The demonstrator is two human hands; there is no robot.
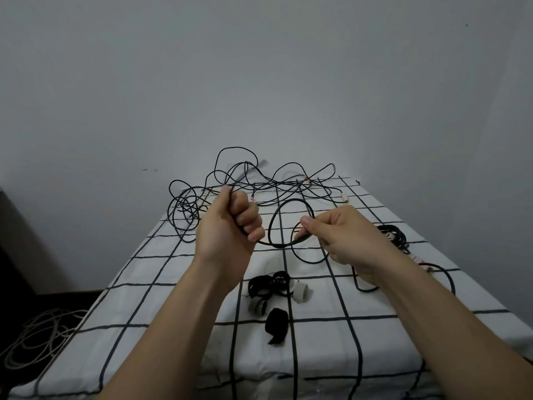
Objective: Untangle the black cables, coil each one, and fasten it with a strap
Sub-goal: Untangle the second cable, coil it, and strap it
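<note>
Two hands work one black cable (277,245) above the strap pile (269,287).
Left hand (227,226) fists around it — right hand (340,238) pinches its loop; the tangle (245,183) lies beyond the pile.

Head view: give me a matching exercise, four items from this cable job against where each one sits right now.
Items:
1. tangled black cables
2. looped black cable
3. coiled black cable
4. straps

Places:
A. gripped by the left hand and right hand
B. middle of the table, nearer than the hands
C. far end of the table
D. right side of the table, beyond the right wrist

Pairs: 1-C, 2-A, 3-D, 4-B
</note>
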